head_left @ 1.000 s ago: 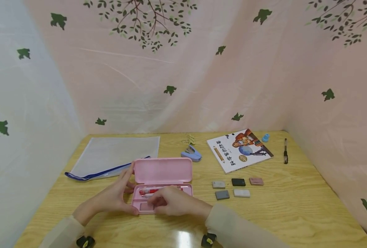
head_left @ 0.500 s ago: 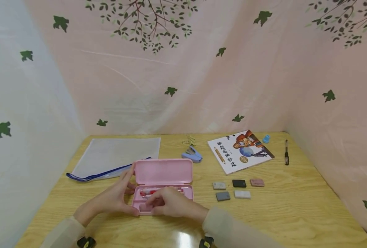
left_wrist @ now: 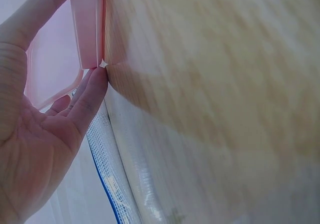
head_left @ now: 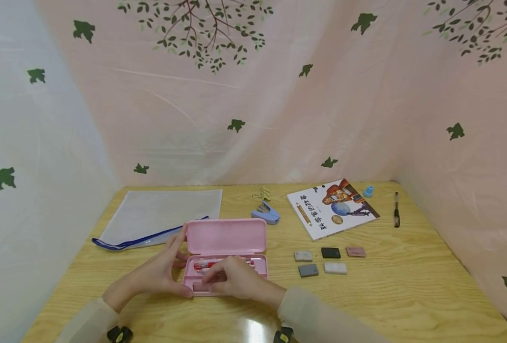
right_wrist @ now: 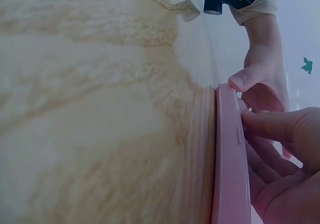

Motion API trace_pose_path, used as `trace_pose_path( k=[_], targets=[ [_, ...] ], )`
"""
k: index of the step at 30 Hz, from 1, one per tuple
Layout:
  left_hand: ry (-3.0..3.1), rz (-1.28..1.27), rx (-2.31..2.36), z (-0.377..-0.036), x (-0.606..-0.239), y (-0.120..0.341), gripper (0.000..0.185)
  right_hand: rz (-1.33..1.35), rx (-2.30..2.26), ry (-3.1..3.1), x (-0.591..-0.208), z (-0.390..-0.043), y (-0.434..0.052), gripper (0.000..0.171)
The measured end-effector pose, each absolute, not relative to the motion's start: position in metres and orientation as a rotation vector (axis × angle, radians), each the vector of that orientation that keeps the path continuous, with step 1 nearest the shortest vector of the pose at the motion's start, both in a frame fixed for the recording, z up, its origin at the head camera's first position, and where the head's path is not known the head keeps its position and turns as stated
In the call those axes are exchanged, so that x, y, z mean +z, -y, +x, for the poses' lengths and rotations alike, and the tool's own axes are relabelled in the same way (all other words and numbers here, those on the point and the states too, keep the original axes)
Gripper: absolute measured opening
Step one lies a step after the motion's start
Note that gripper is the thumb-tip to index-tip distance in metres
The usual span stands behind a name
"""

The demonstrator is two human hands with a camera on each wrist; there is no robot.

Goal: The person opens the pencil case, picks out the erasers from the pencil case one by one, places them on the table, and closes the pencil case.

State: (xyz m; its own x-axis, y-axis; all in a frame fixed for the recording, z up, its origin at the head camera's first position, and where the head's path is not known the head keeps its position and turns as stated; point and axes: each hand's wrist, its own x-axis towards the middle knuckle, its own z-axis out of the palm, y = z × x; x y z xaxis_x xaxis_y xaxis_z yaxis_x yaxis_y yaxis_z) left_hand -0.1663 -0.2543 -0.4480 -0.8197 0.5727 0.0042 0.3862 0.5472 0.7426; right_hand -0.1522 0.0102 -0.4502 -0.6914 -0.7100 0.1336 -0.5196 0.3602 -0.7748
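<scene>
An open pink pencil case (head_left: 226,237) stands in front of me, its lid raised at the back. My left hand (head_left: 161,270) holds its left side, thumb at the near corner and fingers reaching the lid. In the left wrist view, fingertips (left_wrist: 95,87) touch the case wall. My right hand (head_left: 236,278) reaches into the case with curled fingers and pinches a small pinkish eraser (head_left: 200,287) in the front left compartment; the fingers partly cover it. Red and white pens (head_left: 206,264) lie in the back compartment, partly behind this hand.
Several small erasers (head_left: 330,253) lie right of the case. Behind are a blue stapler (head_left: 266,213), gold binder clip (head_left: 263,193), book (head_left: 332,208), small blue cone-shaped item (head_left: 368,191) and black pen (head_left: 396,210). A blue-zipped clear pouch (head_left: 167,207) lies back left.
The right hand's fingertips have shifted slightly left over the eraser. The left hand keeps its hold on the case. The head view has shifted a little.
</scene>
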Motion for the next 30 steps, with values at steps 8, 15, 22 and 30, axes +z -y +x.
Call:
trace_pose_path(
  k=[8, 15, 22, 30],
  targets=[
    [-2.541, 0.817, 1.145, -0.167, -0.449, 0.255, 0.147, -1.065, -1.277, -2.412, -0.446, -0.151, -0.009, 0.006],
    [-2.524, 0.806, 1.161, -0.168, -0.450, 0.256, 0.146, -0.951, -1.406, -2.326, -0.439, -0.154, -0.016, 0.009],
    [-2.522, 0.779, 1.144, -0.168, -0.447, 0.256, 0.146, -0.923, -1.442, -2.298, -0.427, -0.161, -0.041, 0.014],
    [-2.508, 0.788, 1.157, -0.168, -0.447, 0.255, 0.146, -0.803, -1.456, -2.230, -0.415, -0.167, -0.091, 0.017]
  ],
)
